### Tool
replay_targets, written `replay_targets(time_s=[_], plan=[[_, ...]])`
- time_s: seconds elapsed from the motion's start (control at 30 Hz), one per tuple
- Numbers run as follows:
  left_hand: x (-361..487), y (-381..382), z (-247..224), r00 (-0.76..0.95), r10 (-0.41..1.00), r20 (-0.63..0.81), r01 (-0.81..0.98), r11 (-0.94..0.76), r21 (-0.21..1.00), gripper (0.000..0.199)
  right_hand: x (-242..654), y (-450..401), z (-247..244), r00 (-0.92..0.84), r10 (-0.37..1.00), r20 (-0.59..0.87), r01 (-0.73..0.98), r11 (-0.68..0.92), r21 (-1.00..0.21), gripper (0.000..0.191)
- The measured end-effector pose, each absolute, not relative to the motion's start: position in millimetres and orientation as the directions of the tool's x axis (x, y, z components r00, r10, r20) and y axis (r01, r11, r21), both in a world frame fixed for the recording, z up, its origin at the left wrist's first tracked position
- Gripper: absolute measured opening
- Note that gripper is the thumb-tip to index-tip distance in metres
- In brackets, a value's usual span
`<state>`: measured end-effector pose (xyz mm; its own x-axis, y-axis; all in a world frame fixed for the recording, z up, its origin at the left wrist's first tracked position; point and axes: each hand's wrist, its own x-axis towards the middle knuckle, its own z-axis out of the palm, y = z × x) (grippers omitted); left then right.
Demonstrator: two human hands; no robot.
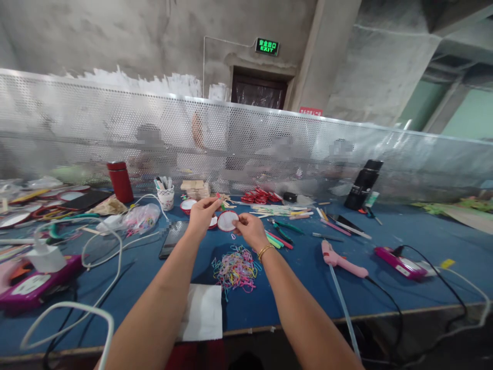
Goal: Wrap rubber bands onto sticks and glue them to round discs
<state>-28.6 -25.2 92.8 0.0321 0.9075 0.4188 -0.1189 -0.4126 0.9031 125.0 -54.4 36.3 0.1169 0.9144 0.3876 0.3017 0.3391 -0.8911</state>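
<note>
My right hand [251,229] pinches the edge of a round white disc [227,221] with a red rim, holding it above the blue table. To its left, my left hand [203,211] is closed in a pinch, with a tiny red and green piece [219,199] at its fingertips, too small to name. Beyond the left wrist sits a small red-rimmed round container [188,206], and another red-rimmed round [213,222] is partly hidden between the hands. Nearer me, a heap of colourful rubber bands [236,270] lies between my forearms.
A phone [171,239] and a white cloth [204,312] lie near my left arm. To the right are pliers [282,232], a pink glue gun [342,261] and a purple power strip [400,263]. A red flask [120,182] and a perforated metal screen [177,133] stand behind.
</note>
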Motion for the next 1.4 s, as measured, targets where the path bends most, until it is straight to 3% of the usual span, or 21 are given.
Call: replay_targets(time_s=[0.73,1.03,1.4], plan=[[-27.7,-20.1,87.7,0.041,0.902,0.429,-0.157,-0.418,0.895,0.044,125.7,-50.7,33.2,0.103,0.904,0.414,0.353,0.356,-0.865,0.018],[-26.7,-19.3,85.4,0.117,0.929,0.351,-0.213,-0.322,0.923,0.042,126.1,-50.7,33.5,0.117,0.910,0.398,0.294,0.351,-0.889,0.017],[-26.0,-18.1,82.1,0.172,0.931,0.323,-0.223,-0.283,0.933,0.054,125.5,-53.0,37.7,0.157,0.908,0.388,0.283,0.335,-0.899,0.014]])
